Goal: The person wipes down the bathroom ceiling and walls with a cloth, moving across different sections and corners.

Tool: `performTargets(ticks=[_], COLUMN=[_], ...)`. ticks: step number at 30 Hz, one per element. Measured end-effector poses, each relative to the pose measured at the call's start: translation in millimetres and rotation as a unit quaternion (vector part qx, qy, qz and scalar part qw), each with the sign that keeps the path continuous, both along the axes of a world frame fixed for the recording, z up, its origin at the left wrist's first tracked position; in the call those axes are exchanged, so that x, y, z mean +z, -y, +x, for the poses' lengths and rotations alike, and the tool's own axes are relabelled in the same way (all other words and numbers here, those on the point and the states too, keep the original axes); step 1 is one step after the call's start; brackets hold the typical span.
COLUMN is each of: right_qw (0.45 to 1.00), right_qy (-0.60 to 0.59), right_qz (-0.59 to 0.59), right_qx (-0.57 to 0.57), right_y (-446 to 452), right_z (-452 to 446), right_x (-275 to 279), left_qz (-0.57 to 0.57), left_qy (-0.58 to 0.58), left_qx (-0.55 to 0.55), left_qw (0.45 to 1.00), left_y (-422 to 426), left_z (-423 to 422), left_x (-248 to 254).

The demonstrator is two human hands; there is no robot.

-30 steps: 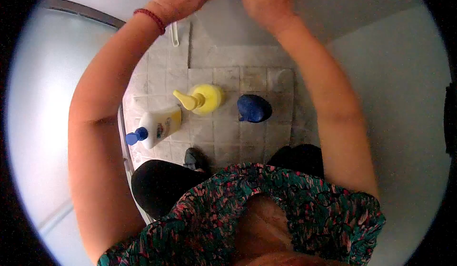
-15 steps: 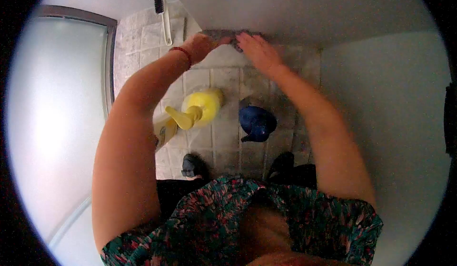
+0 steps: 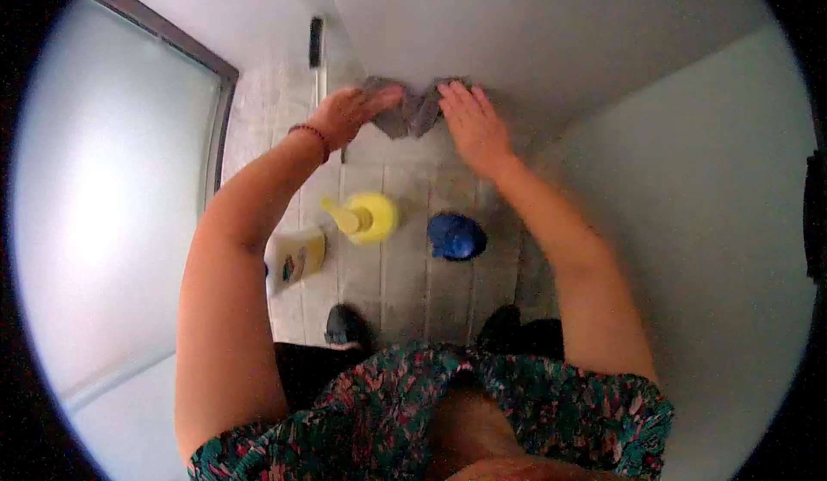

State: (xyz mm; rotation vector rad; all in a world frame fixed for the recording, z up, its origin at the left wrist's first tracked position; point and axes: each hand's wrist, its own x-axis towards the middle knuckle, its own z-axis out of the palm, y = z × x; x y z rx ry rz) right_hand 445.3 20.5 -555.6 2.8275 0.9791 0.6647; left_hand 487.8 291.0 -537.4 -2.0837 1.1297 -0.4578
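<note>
Reaching forward, both arms extended; left hand [image 3: 349,115] angles inward, right hand [image 3: 475,130] points up and inward. Both open, fingers nearly straight, pressing grey cloth [image 3: 394,119] against lower part of pale wall [image 3: 517,24]; no closed grip visible. White bottle [image 3: 297,257] on tiled floor [image 3: 405,283] near yellow pump bottle [image 3: 373,217] bears label, writing too blurred to read.

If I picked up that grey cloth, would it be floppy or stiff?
Probably floppy: the grey cloth bunches and creases between the left hand and right hand. It's likely light, since it looks thin. Being crumpled, it probably wouldn't roll.
</note>
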Motion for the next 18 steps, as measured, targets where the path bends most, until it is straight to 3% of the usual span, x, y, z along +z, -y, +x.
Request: performTargets(ticks=[3, 4, 5, 7, 8, 11, 15, 18], right_qw=[0.995, 0.987, 0.975, 0.966, 0.954, 0.941, 0.921, 0.914], right_qy=[0.064, 0.073, 0.078, 0.122, 0.153, 0.243, 0.337, 0.364], right_qz=[0.078, 0.142, 0.205, 0.227, 0.255, 0.235, 0.197, 0.176], right_qx=[0.015, 0.005, -0.013, -0.025, -0.044, -0.027, 0.017, -0.036], right_y=[-32.9, -19.1, 51.6, 32.3, 80.6, 113.1, 121.8, 137.8], right_z=[13.1, 11.8, 5.1, 19.0, -9.6, -7.1, -1.5, -2.4], right_x=[61.8, 95.8, 149.2, 205.6, 248.0, 321.5, 403.0, 462.2], left_qz=[-0.118, -0.150, -0.152, -0.293, -0.335, -0.380, -0.439, -0.479], left_qy=[-0.038, -0.092, -0.075, -0.031, -0.013, 0.076, 0.137, 0.182], left_qx=[-0.016, 0.007, -0.005, -0.042, -0.032, -0.036, -0.092, -0.104], left_qw=[0.992, 0.984, 0.986, 0.955, 0.942, 0.921, 0.883, 0.852], left_y=[-21.9, 1.6, 85.2, 93.7, 158.1, 214.4, 226.7, 249.9], left_z=[8.3, 6.8, 2.2, 5.1, -26.2, -38.0, -30.5, -18.5], left_x=[53.4, 83.6, 131.7, 175.1, 218.0, 285.5, 356.3, 400.4])
